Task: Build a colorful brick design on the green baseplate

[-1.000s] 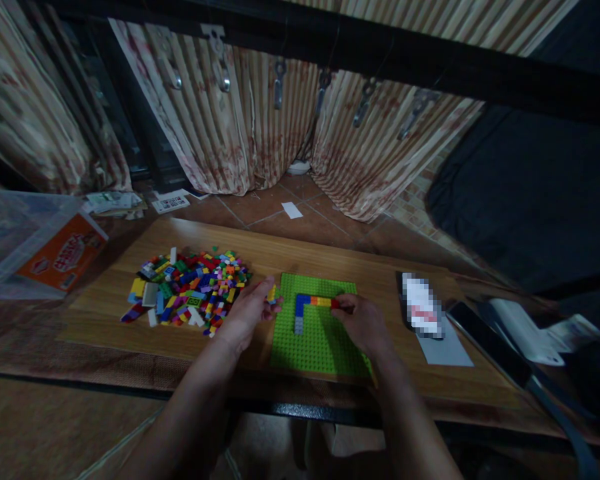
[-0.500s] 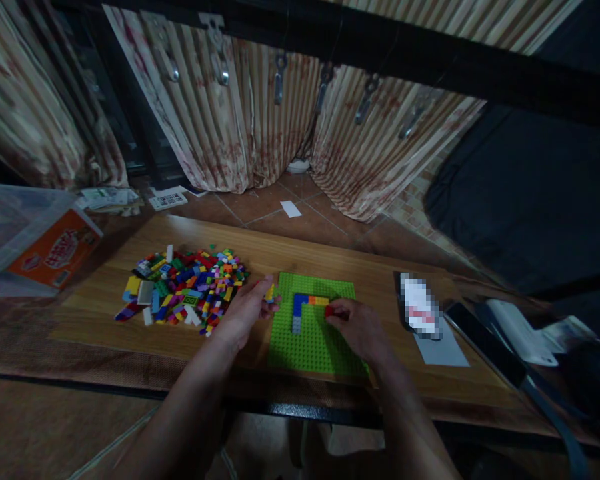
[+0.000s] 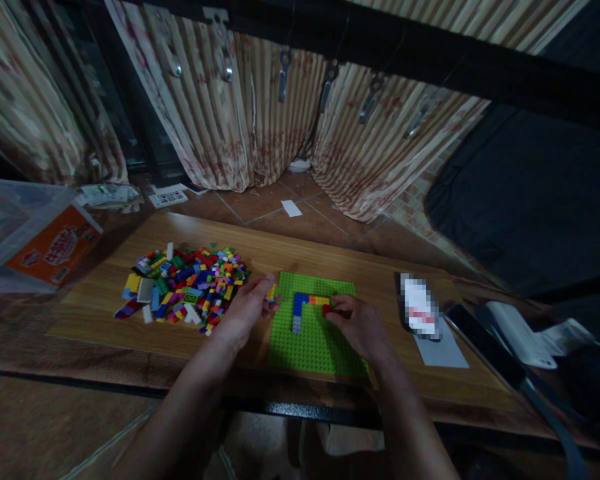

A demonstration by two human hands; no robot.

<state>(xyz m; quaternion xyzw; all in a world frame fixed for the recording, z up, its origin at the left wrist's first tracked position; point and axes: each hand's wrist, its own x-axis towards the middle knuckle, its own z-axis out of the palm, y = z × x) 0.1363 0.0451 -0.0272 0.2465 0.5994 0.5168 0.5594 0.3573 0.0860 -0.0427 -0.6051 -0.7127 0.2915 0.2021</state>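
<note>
A green studded baseplate [image 3: 310, 350] lies on the wooden board in front of me. On it, blue bricks [image 3: 299, 303] form a corner, with grey bricks [image 3: 296, 325] at the near end and orange and yellow bricks [image 3: 319, 301] running right. My right hand [image 3: 357, 323] pinches a red brick [image 3: 327, 309] at the right end of that row; whether it is pressed onto the studs I cannot tell. Left of the plate, my left hand [image 3: 247, 307] is closed on a yellow brick [image 3: 271, 292], its fingertips near the plate's left edge.
A pile of mixed toy bricks [image 3: 185, 283] covers the left of the wooden board [image 3: 380, 270]. Farther left stands a clear plastic box [image 3: 30, 207] with an orange label. To the right are a blurred-out item [image 3: 420, 307], white paper [image 3: 445, 350] and a dark phone-like slab [image 3: 485, 343].
My right hand and the red brick have shifted very slightly at the row's right end. The left hand stays in nearly the same place, and the view has tilted a little.
</note>
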